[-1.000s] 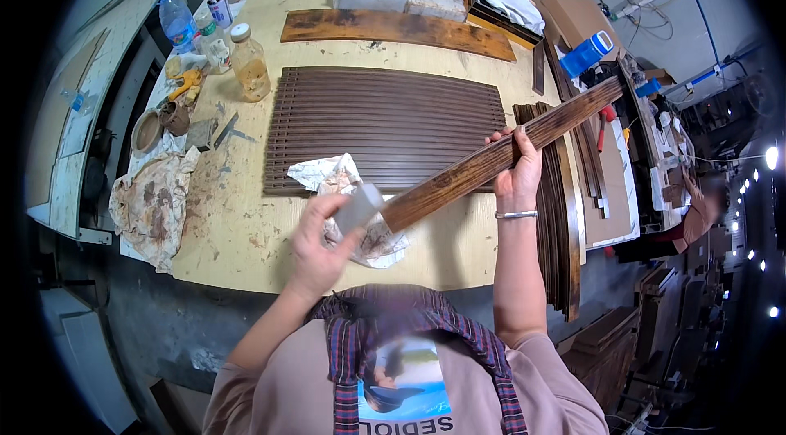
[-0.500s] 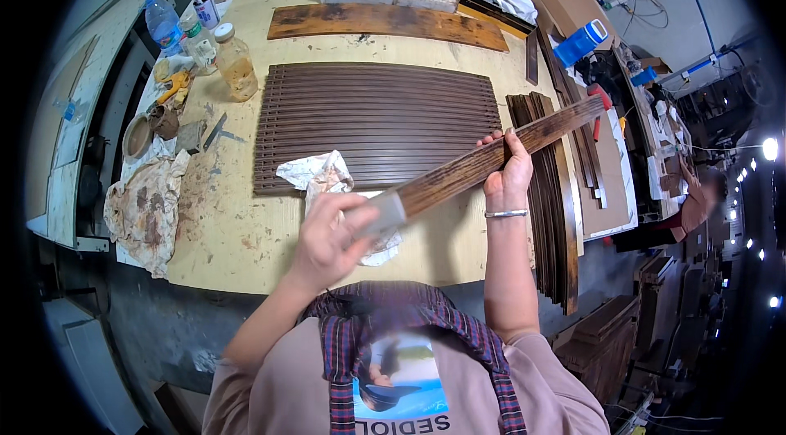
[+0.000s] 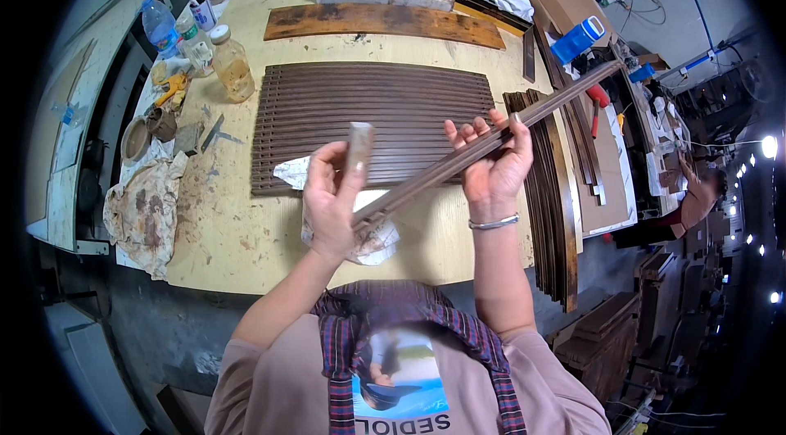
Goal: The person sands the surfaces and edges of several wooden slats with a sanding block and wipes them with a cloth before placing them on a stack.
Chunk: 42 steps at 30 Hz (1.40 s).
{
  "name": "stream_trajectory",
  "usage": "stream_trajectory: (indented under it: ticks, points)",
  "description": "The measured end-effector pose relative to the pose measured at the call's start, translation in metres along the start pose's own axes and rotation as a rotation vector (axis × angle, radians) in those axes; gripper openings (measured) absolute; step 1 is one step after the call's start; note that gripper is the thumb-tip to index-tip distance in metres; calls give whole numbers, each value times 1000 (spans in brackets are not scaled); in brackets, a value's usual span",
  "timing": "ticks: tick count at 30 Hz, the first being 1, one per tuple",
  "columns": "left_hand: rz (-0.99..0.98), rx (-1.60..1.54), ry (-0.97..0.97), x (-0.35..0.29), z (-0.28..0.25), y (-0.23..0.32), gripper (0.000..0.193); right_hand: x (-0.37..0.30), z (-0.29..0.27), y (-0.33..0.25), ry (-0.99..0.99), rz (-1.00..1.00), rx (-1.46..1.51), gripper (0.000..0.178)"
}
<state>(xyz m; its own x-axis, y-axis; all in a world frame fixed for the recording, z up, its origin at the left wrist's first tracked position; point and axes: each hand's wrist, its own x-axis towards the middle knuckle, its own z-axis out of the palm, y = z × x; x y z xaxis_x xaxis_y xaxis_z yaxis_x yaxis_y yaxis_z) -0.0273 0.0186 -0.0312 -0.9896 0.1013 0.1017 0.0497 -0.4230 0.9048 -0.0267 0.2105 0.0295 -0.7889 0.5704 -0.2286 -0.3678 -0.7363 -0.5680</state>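
My right hand [image 3: 497, 170], palm up, grips a long dark brown wooden slat [image 3: 557, 101] between thumb and fingers. The slat slants across me with a narrow, grooved side showing; its near end reaches my left wrist. My left hand [image 3: 331, 197] holds a small grey-brown sanding block [image 3: 359, 158] upright between thumb and fingers, raised off the slat's face. Under my left hand lies a crumpled white cloth [image 3: 377, 242], partly hidden. Beyond both hands a row of dark slats [image 3: 368, 107] lies side by side on the worktable [image 3: 221, 230].
Stacked slats [image 3: 553, 214] stand along the table's right side, near a red-handled tool [image 3: 598, 99] and a blue jug [image 3: 578, 39]. A jar [image 3: 232, 66], bottles and a stained rag [image 3: 146, 214] line the left. A stained board [image 3: 381, 24] lies behind; another person [image 3: 696, 201] is far right.
The slat has been rolled from its broad face to a narrow side. My left hand has lifted the block from the slat's near end and tipped it upright. My right fingers have loosened.
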Motion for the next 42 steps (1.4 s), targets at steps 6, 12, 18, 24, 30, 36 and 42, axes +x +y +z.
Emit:
stream_trajectory:
  ticks: [6,12,18,24,30,36,42]
  points:
    - [85,159,-69,-10,-7,9,37,18,-25,0,-187,88,146,12]
    - [419,579,-348,-24,-36,34,33,27,-34,-12,-311,6,232,19]
    - [13,506,-127,-20,-48,8,31,23,-38,-10,-375,36,239,23]
    - [320,751,-174,-15,-73,12,34,20,-45,-11,-358,129,218,19]
    - [285,1293,474,29,-254,15,33,11,-47,-5,-222,100,-88,38]
    - [374,1551,452,25,-289,39,41,28,-61,8,-182,24,-257,33]
    - [396,1375,-335,-19,-113,-19,50,17,-31,22,-92,71,-330,31]
